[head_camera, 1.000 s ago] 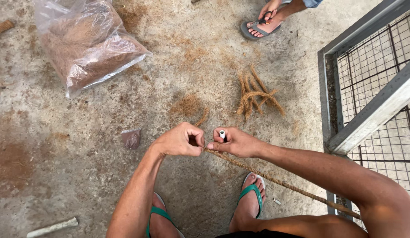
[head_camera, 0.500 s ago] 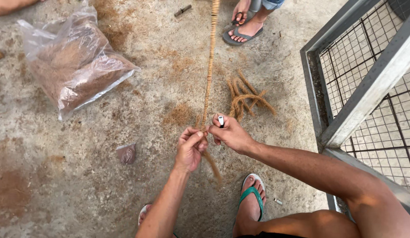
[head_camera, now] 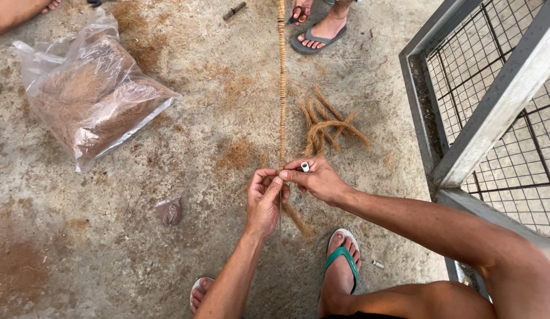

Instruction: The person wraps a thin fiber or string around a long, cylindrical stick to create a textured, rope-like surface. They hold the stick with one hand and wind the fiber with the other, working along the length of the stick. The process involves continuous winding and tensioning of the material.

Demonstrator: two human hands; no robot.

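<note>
A brown fibre rope [head_camera: 281,88] runs taut from the top of the view down to my hands. My right hand [head_camera: 316,179] pinches the rope at its near part and also holds a small white cylinder between its fingers. My left hand [head_camera: 264,202] is wrapped on the rope just below, where the loose frayed end [head_camera: 298,220] hangs toward the floor. Another person's hand [head_camera: 300,10] holds the far end at the top.
A clear plastic bag of brown fibre [head_camera: 92,100] lies at the left on the concrete floor. Loose rope pieces [head_camera: 328,124] lie right of the rope. A grey metal mesh frame [head_camera: 493,106] stands at right. My feet in green sandals [head_camera: 341,260] are below.
The view has shifted downward, so the rope now stretches upright from my hands to the other person. My left hand slid lower on the rope, under my right hand.
</note>
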